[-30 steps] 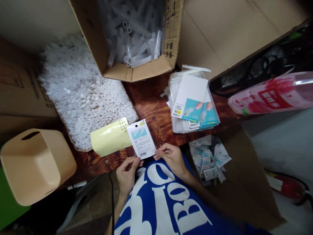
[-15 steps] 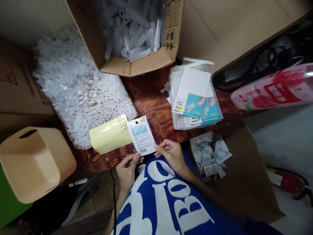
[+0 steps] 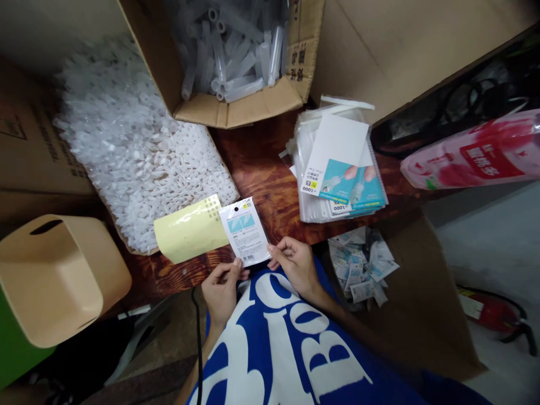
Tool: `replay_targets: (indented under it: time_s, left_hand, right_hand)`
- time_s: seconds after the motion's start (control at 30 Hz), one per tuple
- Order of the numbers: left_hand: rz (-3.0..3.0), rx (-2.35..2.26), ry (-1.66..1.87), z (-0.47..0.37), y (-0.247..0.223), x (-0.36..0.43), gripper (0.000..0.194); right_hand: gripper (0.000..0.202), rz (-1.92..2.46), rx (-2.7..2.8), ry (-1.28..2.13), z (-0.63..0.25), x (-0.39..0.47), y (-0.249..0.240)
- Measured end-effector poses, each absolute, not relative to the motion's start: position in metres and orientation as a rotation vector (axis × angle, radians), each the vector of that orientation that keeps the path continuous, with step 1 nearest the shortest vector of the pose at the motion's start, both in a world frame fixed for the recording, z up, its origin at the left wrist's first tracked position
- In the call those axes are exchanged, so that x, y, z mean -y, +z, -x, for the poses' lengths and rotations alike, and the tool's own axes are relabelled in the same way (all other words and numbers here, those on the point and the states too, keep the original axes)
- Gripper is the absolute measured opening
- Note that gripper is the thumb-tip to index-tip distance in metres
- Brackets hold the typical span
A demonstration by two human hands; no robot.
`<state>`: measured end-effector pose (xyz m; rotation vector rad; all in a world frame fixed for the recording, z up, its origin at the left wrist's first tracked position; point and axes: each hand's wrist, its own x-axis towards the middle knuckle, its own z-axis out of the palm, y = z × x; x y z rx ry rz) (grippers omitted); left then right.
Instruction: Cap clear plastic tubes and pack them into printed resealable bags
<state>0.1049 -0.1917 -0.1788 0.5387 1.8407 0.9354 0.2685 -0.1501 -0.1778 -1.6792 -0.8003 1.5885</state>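
Both hands meet at the near edge of the counter (image 3: 270, 185), just in front of the person's blue shirt (image 3: 287, 349). The left hand (image 3: 221, 284) comes up from below with the wrist bent and the palm turned toward the body; its thumb and fingers pinch the lower left corner of a small printed packet (image 3: 245, 230). The right hand (image 3: 295, 261) reaches in from the right, fingers curled, and its fingertips pinch the packet's lower right corner. So each grip is narrow and closed on the packet, which is held flat and slightly tilted, its hang-hole end pointing to the far side, just over the counter's near edge.

A yellow sheet (image 3: 189, 229) lies touching the packet's left side, partly on top of a large bag of small clear plastic parts (image 3: 135, 152) that fills the left of the counter. At the far side stands an open cardboard box (image 3: 240, 107) holding clear plastic tubes (image 3: 236, 62). To the right of the hands, well apart, a stack of clear sleeves and teal printed cards (image 3: 341, 169) rests on the counter. Below the counter's right end, a box with loose finished packets (image 3: 363, 264) sits near the right forearm. A beige plastic bin (image 3: 54, 275) stands at the near left, and a pink bag (image 3: 472, 152) lies at the far right.
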Motion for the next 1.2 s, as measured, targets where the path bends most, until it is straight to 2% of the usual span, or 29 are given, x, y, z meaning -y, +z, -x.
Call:
replay_targets:
  time_s: [0.7, 0.9, 1.0, 1.2]
  left_hand:
    - [-0.481, -1.846, 0.84, -0.1, -0.18, 0.183, 0.042]
    - [-0.307, -2.003, 1.069, -0.074, -0.169, 0.19, 0.051]
    - [-0.437, -1.776, 0.988, -0.082, -0.162, 0.184, 0.051]
    - [-0.42, -1.453, 0.927, -0.108, -0.163, 0.164, 0.035]
  right_hand:
    - [0.041, 1.836, 1.13, 1.371, -0.265, 0.153, -0.177]
    - [0.045, 1.759, 1.052, 1.427, -0.272, 0.15, -0.179]
    - [0.046, 1.7, 1.023, 1.473, -0.275, 0.15, -0.18]
    - [0.044, 1.566, 0.865, 1.55, -0.281, 0.154, -0.186]
